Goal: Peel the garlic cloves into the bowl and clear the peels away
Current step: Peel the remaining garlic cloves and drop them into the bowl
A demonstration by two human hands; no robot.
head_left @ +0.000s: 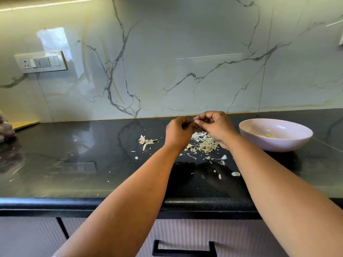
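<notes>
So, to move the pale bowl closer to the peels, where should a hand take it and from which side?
Probably at the rim of the bowl on its left side, nearest the right hand, thumb inside and fingers under the outer wall. The bowl is wide, shallow and upright, so its thin rim is open all round, and nothing stands between that hand and it.

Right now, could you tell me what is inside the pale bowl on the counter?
Inside the pale bowl a few yellowish peeled garlic cloves lie near the bottom. The bowl's near wall hides the rest of the floor, so their count is unclear.
</notes>
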